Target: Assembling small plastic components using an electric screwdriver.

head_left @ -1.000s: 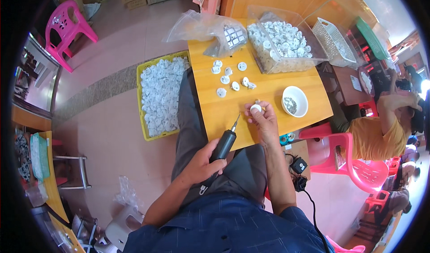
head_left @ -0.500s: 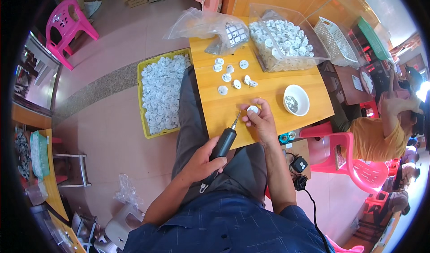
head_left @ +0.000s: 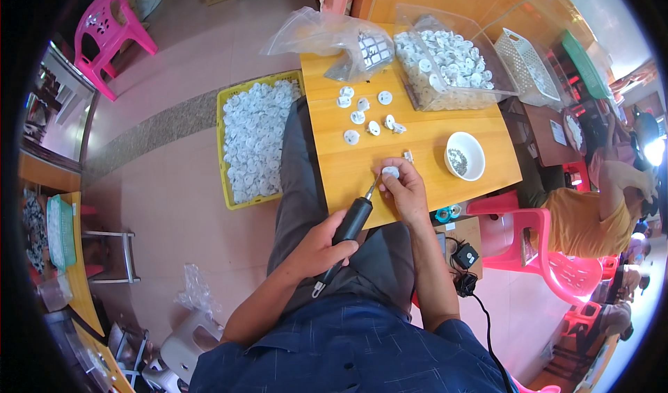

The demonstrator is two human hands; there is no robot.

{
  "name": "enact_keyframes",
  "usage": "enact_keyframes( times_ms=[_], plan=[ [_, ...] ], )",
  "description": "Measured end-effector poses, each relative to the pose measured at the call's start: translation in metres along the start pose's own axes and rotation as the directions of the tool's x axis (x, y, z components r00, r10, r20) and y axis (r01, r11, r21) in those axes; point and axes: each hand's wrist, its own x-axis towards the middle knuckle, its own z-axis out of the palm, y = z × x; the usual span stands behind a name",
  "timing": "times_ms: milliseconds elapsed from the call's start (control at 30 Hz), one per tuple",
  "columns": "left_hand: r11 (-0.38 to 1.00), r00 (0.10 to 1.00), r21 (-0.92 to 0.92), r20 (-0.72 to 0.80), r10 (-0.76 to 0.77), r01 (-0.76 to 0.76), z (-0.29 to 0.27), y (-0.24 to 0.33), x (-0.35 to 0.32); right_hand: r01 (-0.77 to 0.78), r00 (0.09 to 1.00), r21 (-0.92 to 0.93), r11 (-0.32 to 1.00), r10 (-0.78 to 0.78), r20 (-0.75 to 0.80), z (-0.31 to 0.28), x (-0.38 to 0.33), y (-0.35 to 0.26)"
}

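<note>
My left hand is wrapped round a black electric screwdriver, its bit pointing up and to the right. Between the fingertips of my right hand is a small round white plastic part. The bit's tip meets this part or lies right beside it; the fingers partly hide the spot. Just beyond my right fingers a small white piece lies on the yellow wooden table. Farther off, several loose round white parts are scattered. To the right stands a white bowl with small metal pieces, perhaps screws.
A clear bin heaped with white parts stands at the table's back, beside a clear plastic bag. On the floor at left sits a full yellow crate. A pink chair and a person in yellow are at right.
The screwdriver bit has come up to the part in my right hand, and that hand has turned slightly. A small white piece now shows on the table beyond my right fingers. The view has shifted a little.
</note>
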Motion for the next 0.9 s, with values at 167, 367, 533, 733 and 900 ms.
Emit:
enact_keyframes(
  times_ms=[167,367,533,733,900],
  plan=[
    [1.000,1.000,0.015,0.013,-0.002,0.002,0.000,-0.001,0.004,0.077,0.997,0.069,0.995,-0.079,0.022,-0.002,0.002,0.008],
    [1.000,1.000,0.018,0.013,-0.022,0.022,0.001,-0.003,0.007,0.063,0.998,0.024,0.998,-0.063,0.022,-0.005,0.004,0.012],
    [0.999,0.999,0.022,0.016,-0.035,0.035,0.001,-0.005,0.010,0.059,0.998,0.048,0.997,-0.060,0.013,-0.004,0.003,0.011],
    [0.998,0.998,0.018,0.010,-0.061,0.061,0.002,-0.002,0.012,0.056,0.998,0.037,0.998,-0.057,0.029,-0.006,0.003,0.012],
    [0.998,0.998,0.018,0.009,-0.058,0.058,0.003,-0.002,0.014,0.058,0.998,0.024,0.998,-0.058,0.032,-0.006,0.003,0.012]
  ],
)
